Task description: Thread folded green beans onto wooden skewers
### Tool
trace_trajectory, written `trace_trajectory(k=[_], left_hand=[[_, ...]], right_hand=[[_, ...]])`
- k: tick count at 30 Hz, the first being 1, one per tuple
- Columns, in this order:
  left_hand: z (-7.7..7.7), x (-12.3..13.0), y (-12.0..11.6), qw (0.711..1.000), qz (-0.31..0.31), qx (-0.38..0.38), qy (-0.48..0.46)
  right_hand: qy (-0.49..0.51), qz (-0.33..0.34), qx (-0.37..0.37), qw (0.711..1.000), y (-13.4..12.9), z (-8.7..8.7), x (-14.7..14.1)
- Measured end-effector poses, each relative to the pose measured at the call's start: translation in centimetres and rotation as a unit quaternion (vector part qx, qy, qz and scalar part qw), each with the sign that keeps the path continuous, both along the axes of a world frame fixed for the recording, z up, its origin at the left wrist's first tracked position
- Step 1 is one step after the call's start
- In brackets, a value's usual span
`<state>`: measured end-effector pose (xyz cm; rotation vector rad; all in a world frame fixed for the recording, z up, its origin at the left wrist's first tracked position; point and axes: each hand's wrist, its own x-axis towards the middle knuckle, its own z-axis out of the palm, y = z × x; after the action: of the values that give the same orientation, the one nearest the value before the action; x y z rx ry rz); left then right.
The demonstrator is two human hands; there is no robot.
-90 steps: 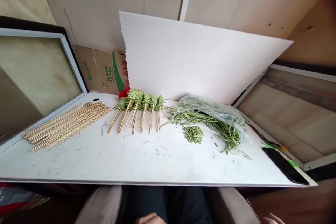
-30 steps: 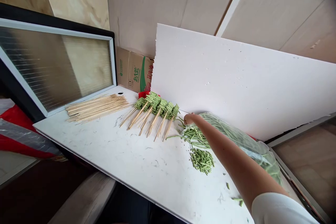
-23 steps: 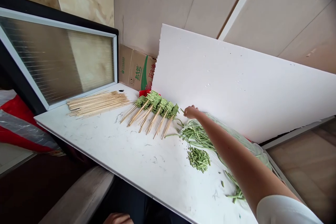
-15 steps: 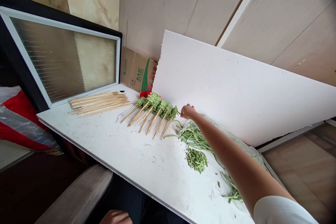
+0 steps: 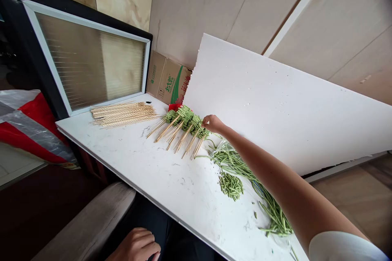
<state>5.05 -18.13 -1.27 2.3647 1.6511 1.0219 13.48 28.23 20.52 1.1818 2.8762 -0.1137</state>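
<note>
My right hand (image 5: 212, 123) reaches across to the far end of the bean skewers (image 5: 186, 120), its fingers pinched together at their right edge. Whatever is between the fingertips is too small to make out. The skewers lie piled in a row, green bean pieces threaded on wooden sticks whose bare ends point toward me. My left hand (image 5: 137, 245) rests on my lap below the table edge, fingers curled in with nothing visible in them. Long green beans (image 5: 231, 159) lie on a clear plastic bag under my right forearm. Closer to me is a heap of cut bean pieces (image 5: 231, 186).
Bare wooden sticks (image 5: 124, 114) lie on the left of the white table (image 5: 147, 163). A cardboard box (image 5: 168, 79) and a white board (image 5: 263, 102) stand behind. At left are a framed ribbed-glass panel (image 5: 92, 61) and a wooden armrest (image 5: 94, 220).
My right hand has moved slightly left, onto the right end of the skewer pile. The view has shifted a little, and more of my left hand shows on my lap.
</note>
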Motion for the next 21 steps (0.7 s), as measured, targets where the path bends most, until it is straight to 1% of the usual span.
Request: trace_trajectory(k=[3, 6, 9, 12, 15, 16, 18, 21], left_hand=[[0.4, -0.9, 0.7, 1.000, -0.006, 0.030, 0.007], [1.0, -2.1, 1.7, 0.998, -0.005, 0.060, 0.013], [2.2, -3.6, 2.7, 0.996, 0.001, 0.091, 0.012], [3.8, -5.4, 3.7, 0.993, 0.001, 0.122, 0.006], [6.2, -7.6, 5.1, 0.987, -0.011, 0.161, 0.013], [7.2, -8.4, 5.8, 0.980, -0.016, 0.197, 0.002], [9.5, -9.9, 7.1, 0.973, -0.024, 0.228, 0.002], [13.4, -12.0, 9.4, 0.963, -0.030, 0.266, 0.037]], right_hand=[[0.071, 0.032, -0.014, 0.997, -1.9, 1.8, -2.1], [0.134, 0.068, 0.010, 0.989, -3.9, 4.3, -4.4], [0.205, 0.096, 0.047, 0.973, -5.3, 7.8, -5.9], [0.282, 0.118, 0.086, 0.948, -5.8, 11.5, -6.5], [0.352, 0.161, 0.122, 0.914, -6.2, 15.0, -6.4], [0.369, 0.175, 0.134, 0.903, -6.5, 16.0, -6.2], [0.391, 0.200, 0.158, 0.884, -7.5, 18.0, -5.8], [0.397, 0.238, 0.189, 0.866, -10.0, 20.7, -5.1]])
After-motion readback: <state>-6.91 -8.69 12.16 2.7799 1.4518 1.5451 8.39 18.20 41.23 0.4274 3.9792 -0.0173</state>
